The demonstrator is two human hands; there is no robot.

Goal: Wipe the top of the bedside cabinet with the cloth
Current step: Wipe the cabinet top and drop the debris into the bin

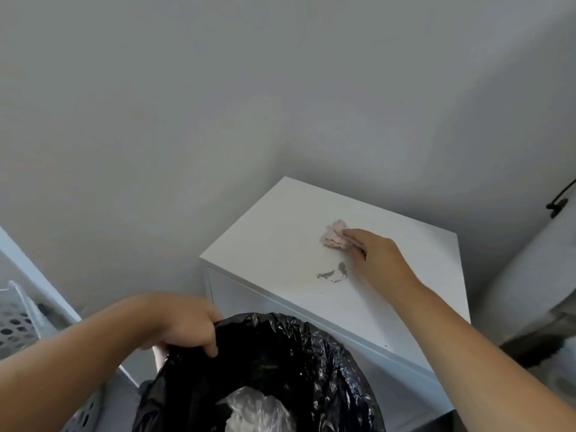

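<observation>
The white bedside cabinet [274, 244] stands in the corner against the grey wall. On its top lies a crumpled pinkish cloth [334, 234], and my right hand [374, 257] pinches its right edge with the fingertips. A dark grey smear [335, 272] marks the top just in front of the cloth. My left hand [184, 322] grips the rim of a bin lined with a black bag [299, 353], held low in front of the cabinet's near left corner.
Crumpled white waste [255, 410] lies inside the bin. A white perforated basket [18, 322] sits at the far left. A black handle [559, 202] shows on a white surface at the right, above a dark blurred object [536, 347] beside the cabinet.
</observation>
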